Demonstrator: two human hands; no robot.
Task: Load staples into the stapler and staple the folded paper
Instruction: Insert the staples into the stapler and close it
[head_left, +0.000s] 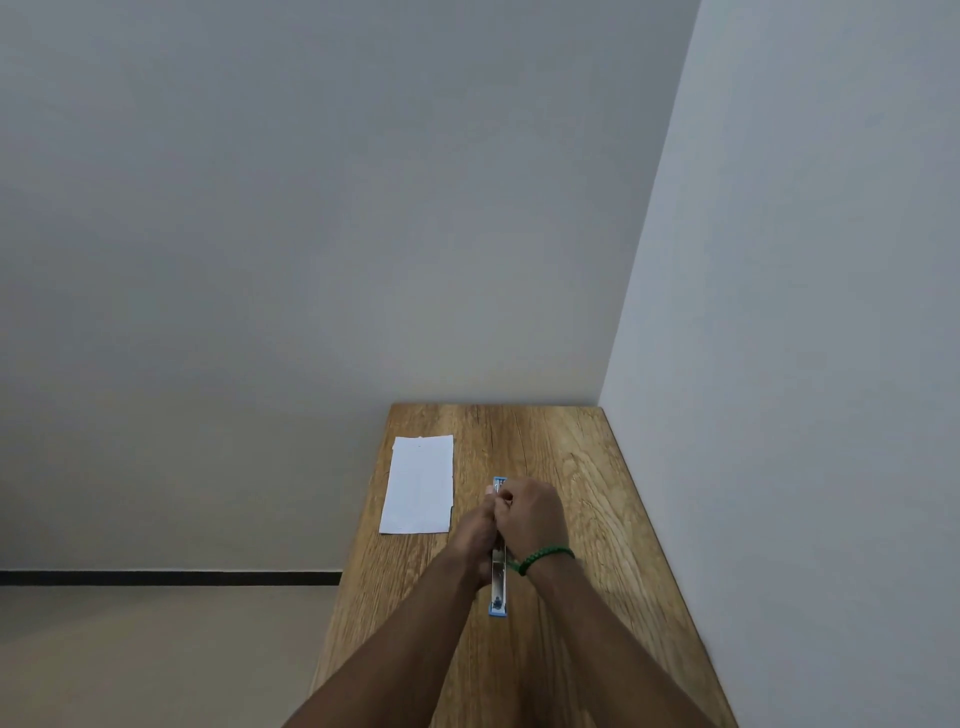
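A blue stapler (498, 587) lies opened out flat along the middle of the wooden table (582, 467), its metal channel showing below my wrists and its far end poking out above my fingers. My left hand (470, 540) grips the stapler from the left side. My right hand (530, 517), with a green bracelet on the wrist, is closed over the stapler's far half, fingertips pinched at the channel. Whether staples are in those fingers is hidden. The folded white paper (418, 486) lies flat to the left of my hands, apart from them.
The table is narrow and stands in a room corner; a white wall (779, 415) runs along its right edge and another behind its far edge. The table's left edge drops to a beige floor (156, 649) with a dark skirting line.
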